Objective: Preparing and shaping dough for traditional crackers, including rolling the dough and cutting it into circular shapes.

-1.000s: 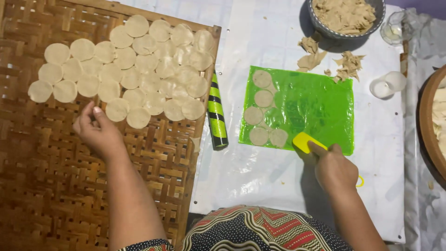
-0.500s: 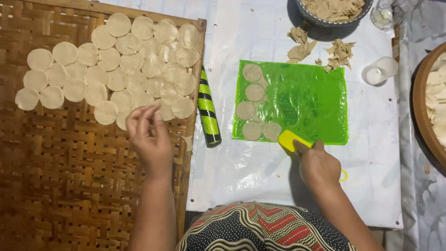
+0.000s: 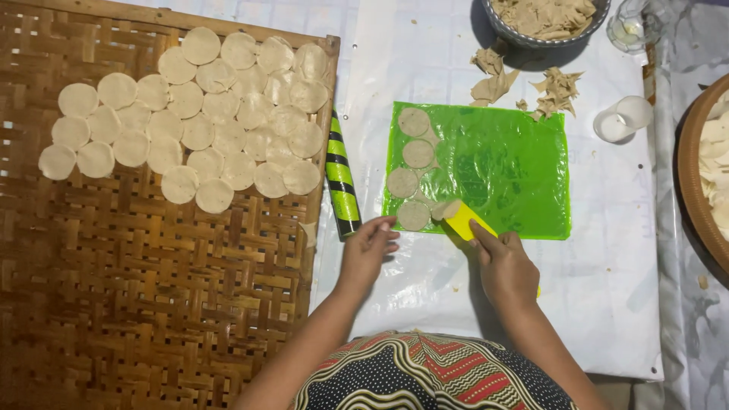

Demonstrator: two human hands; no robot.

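The right hand (image 3: 505, 269) grips a yellow scraper (image 3: 462, 218), fingers closed round its handle, the blade laid flat at the near edge of the green sheet (image 3: 516, 167) with a dough disc (image 3: 443, 209) curling up on its tip. A second ago the blade sat clear of the discs, just off the sheet's near edge; now it is slid under this one, so the disc is coming free of the plastic.

The left hand (image 3: 368, 247) has come across from the woven tray (image 3: 114, 304), where it was a second ago beside the laid-out rounds (image 3: 197, 129). It now hovers empty by the sheet's near left corner, fingers loosely curled and slightly apart, just short of another disc (image 3: 413, 216) and near the foot of the striped roller (image 3: 342, 178). It looks placed to take the lifted piece.

Three more discs (image 3: 417, 153) lie further along the sheet's left side. Beyond, dough scraps (image 3: 558, 87) lie on the white cover, and a bowl (image 3: 547, 15) of trimmings sits at the far edge.
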